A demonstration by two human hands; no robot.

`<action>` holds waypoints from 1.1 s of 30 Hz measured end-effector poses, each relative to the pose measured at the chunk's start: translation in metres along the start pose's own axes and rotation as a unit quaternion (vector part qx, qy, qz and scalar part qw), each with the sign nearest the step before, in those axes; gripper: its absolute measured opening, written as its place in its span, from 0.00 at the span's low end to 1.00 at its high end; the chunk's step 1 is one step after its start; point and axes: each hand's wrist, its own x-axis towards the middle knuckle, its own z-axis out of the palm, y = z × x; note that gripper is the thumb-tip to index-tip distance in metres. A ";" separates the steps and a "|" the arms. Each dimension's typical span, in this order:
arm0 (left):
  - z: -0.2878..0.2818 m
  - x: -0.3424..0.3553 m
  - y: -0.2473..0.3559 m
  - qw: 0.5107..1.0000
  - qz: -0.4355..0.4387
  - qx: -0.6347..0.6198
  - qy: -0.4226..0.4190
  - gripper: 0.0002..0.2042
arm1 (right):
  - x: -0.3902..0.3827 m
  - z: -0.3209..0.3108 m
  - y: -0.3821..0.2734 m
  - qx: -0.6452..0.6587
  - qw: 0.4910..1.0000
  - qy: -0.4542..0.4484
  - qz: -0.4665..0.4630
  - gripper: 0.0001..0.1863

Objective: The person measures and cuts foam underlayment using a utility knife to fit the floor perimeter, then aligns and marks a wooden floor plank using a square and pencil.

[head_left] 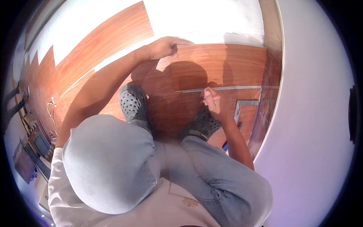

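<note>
My left hand reaches forward to the far edge of a reddish-brown wood-look floor plank. Its fingers stretch along that edge, beside the white underlay, with the thumb pointing down over the plank. Closer to me, my right hand is closed around a slim pencil with a reddish end, just above the floor near my right shoe. A pale narrow strip runs along the floor past this hand. To its right lies an L-shaped metal square.
My perforated dark clogs stand on the planks. A white wall rises at the right. White underlay covers the floor ahead, beyond stepped plank ends. A blue-handled tool lies by my right forearm. A cable and furniture are at the left.
</note>
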 end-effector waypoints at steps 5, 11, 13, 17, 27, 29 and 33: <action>-0.001 -0.002 0.003 1.000 -0.021 0.014 0.002 0.33 | 0.021 0.016 -0.005 -0.164 0.975 -0.051 -0.144 0.11; -0.003 -0.001 0.000 1.000 0.011 0.022 -0.006 0.33 | 0.043 0.029 0.010 -0.210 0.944 -0.025 -0.253 0.07; -0.002 0.000 -0.001 1.000 0.005 0.020 -0.004 0.33 | 0.044 0.030 0.013 -0.217 0.943 -0.023 -0.252 0.07; 0.001 -0.001 -0.001 0.999 -0.008 0.035 0.004 0.33 | 0.044 0.031 0.013 -0.223 0.944 -0.019 -0.244 0.06; 0.000 -0.002 0.003 0.999 -0.011 0.047 0.004 0.32 | 0.045 0.034 0.013 -0.221 0.940 -0.004 -0.261 0.07; 0.000 -0.002 0.004 0.998 -0.025 0.051 0.001 0.33 | 0.045 0.034 0.014 -0.206 0.942 -0.008 -0.265 0.07; 0.001 -0.003 0.005 0.999 -0.009 0.048 0.019 0.33 | 0.044 0.033 0.014 -0.188 0.945 0.005 -0.267 0.07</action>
